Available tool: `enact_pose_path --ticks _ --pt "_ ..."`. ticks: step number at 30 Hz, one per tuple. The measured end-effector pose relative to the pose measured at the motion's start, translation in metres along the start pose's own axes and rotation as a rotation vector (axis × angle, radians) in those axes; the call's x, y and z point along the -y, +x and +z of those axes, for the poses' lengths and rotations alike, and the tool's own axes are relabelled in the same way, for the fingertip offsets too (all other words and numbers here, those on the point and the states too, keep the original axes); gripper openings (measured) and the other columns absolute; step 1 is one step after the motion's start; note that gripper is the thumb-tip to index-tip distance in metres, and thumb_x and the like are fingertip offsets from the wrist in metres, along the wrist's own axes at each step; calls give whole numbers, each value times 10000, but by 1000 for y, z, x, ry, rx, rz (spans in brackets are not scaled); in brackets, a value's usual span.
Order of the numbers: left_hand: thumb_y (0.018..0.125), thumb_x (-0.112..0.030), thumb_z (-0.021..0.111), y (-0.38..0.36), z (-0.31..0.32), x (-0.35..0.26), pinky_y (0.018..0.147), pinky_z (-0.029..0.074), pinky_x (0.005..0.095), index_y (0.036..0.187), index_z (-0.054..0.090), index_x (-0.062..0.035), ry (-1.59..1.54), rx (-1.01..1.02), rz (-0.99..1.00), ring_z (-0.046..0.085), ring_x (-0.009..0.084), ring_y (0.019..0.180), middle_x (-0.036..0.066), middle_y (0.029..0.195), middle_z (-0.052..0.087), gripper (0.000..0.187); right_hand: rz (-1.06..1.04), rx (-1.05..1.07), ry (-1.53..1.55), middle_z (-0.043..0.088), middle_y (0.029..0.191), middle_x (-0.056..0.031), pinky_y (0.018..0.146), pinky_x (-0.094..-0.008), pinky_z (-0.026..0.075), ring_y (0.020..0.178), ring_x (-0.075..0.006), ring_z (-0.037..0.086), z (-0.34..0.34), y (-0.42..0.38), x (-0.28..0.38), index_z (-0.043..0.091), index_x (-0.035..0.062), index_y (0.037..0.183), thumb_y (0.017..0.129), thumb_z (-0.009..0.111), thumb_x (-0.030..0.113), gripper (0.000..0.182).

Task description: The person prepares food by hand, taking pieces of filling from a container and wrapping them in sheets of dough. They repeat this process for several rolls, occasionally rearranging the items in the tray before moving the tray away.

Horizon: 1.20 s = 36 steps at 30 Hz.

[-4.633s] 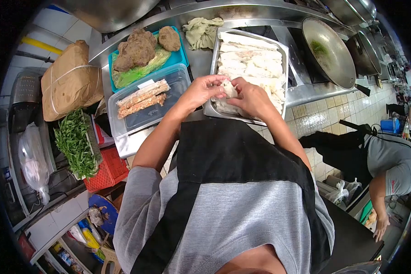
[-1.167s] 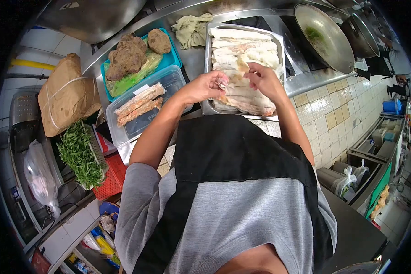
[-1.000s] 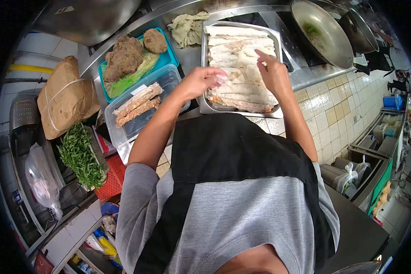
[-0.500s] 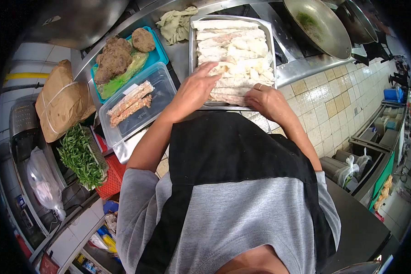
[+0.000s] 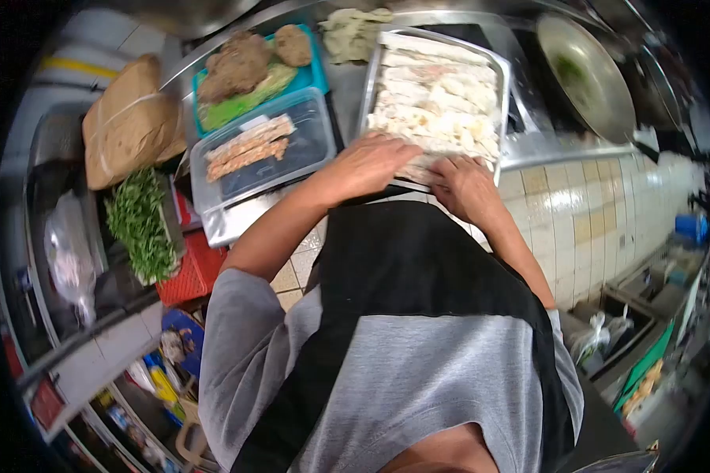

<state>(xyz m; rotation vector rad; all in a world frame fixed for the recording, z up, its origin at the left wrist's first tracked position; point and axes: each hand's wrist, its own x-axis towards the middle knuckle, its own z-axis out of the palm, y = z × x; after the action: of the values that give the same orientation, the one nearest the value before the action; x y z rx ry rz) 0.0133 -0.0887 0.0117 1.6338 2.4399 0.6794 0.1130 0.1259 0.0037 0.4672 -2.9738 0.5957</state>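
A metal tray (image 5: 503, 102) holds several long, pale floury rolls (image 5: 434, 71) lying side by side, with white crumbly lumps (image 5: 450, 122) over the middle ones. My left hand (image 5: 376, 162) lies over the tray's near left corner, fingers bent together on the nearest roll. At the near right, my right hand (image 5: 463, 183) has its fingertips on the same roll, fingers curled. Whether either one grips the roll is hard to see. To the left, a clear plastic container (image 5: 312, 134) holds a few pinkish, coated sticks (image 5: 248, 150).
A teal tray (image 5: 315, 63) bears brown knobbly lumps and something green. Behind lies a crumpled cloth (image 5: 353, 33). A large wok (image 5: 588, 79) stands at the right. Leafy greens (image 5: 140, 225), a red basket (image 5: 193, 272) and a brown paper package (image 5: 130, 122) are at the left.
The view has shifted, so the tray appears further right. My left hand has moved back from the middle rolls to the near edge, its fingers now closer together. My right hand stays near the front.
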Motion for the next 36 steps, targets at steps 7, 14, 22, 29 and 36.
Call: enact_pose_path --ticks 7,14,22,29,36 --pt "770 40 527 7 -23 -26 847 503 458 1157 533 -43 -74 26 -79 622 377 951 175 1055 597 396 -23 74 38 651 879 -139 863 -433 431 879 -334 623 -16 0 -1 580 84 973 712 700 114 290" --pt "748 1 545 -71 -73 -15 915 488 456 1348 481 -123 -162 -6 -324 571 361 1112 153 1146 618 615 -54 130 259 660 800 -168 779 -437 498 783 -376 644 -39 58 59 586 79 1002 783 692 128 248" --pt "761 -17 564 -224 -106 68 1022 430 422 1339 512 -101 -36 -189 -582 538 367 1187 181 1265 580 587 -263 264 343 665 1014 -185 810 -451 507 934 -386 643 45 174 159 612 69 1137 861 661 168 297" --pt "833 -51 590 -288 -113 114 1031 412 400 1276 555 -50 -11 -224 -739 524 355 1201 174 1272 566 445 -170 157 213 655 1047 -193 864 -457 497 996 -381 621 80 193 145 642 65 1110 867 650 158 261" --pt "844 -95 623 -277 -102 129 933 473 416 1144 622 -36 -39 -213 -596 586 358 1077 159 1132 629 306 16 -60 285 659 992 -149 773 -426 513 894 -365 635 40 162 132 677 52 1031 848 659 101 190"
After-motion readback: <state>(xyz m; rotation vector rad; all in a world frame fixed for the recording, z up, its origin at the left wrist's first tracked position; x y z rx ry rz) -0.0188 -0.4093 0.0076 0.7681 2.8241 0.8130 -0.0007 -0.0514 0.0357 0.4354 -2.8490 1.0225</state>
